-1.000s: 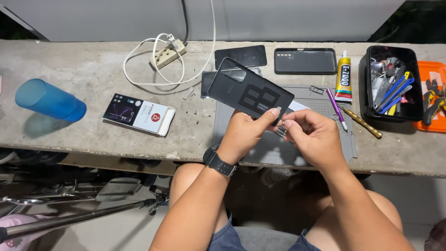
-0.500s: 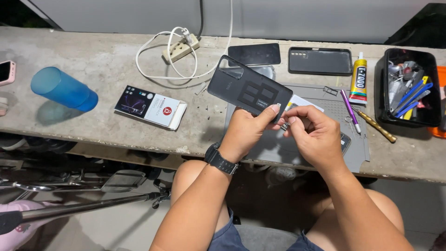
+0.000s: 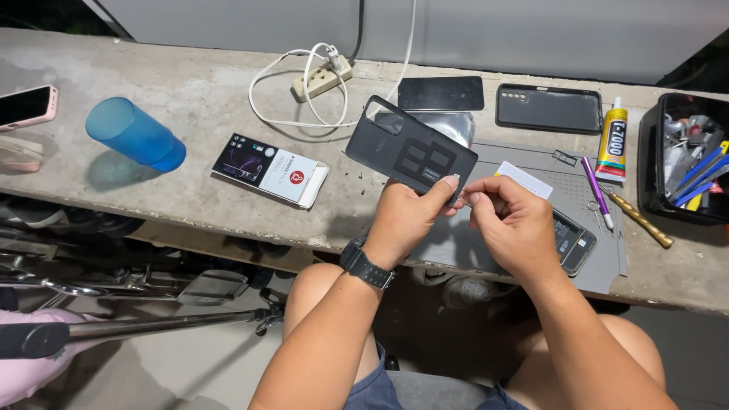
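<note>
My left hand [image 3: 410, 216] grips the lower corner of a black phone back cover [image 3: 410, 149], inner side up, tilted above the concrete bench [image 3: 190, 91]. My right hand [image 3: 512, 224] is closed beside it, its fingertips pinching something small and thin at the cover's edge; what it is I cannot make out. Under my right hand an opened phone [image 3: 573, 241] lies on a grey work mat [image 3: 600, 258], next to a white card [image 3: 525, 179].
A blue cup [image 3: 135, 134] lies on its side at left, near a pink-cased phone [image 3: 26, 105]. A small product box [image 3: 269, 170], a power strip with white cable [image 3: 323, 76], two dark phones, a glue tube [image 3: 612, 139], pens and a black tool tray [image 3: 687, 159] crowd the bench.
The view has shifted left and slightly down, bringing the pink-cased phone into sight. My hands stay together on the back cover in much the same pose.
</note>
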